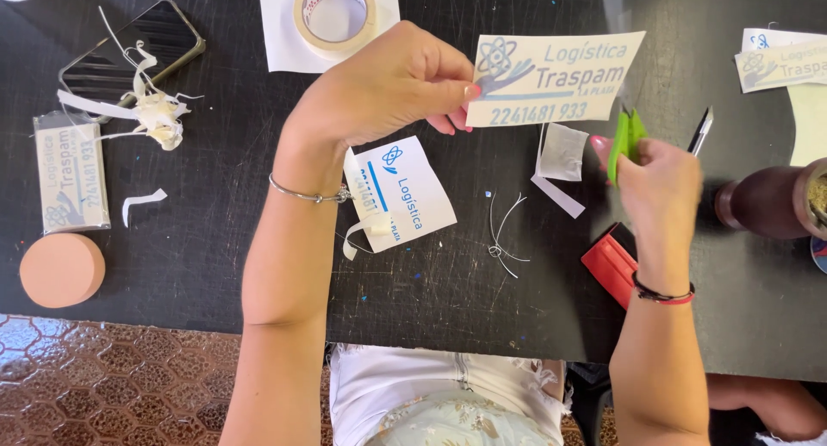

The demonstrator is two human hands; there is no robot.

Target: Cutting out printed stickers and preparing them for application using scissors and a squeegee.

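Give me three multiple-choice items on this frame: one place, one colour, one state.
1. Where is the tape roll?
A. on a white sheet at the table's far edge
B. on the floor
C. on the phone

2. What colour is the tool in the right hand?
A. red
B. green
C. black

3. How is the printed sticker in the left hand?
A. flat on the table
B. held up by one corner
C. rolled into a tube

Key: 1 A, the roll rests on white paper; 2 B, the green tool sticks up from the fingers; 3 B, fingertips pinch its left corner above the black table.
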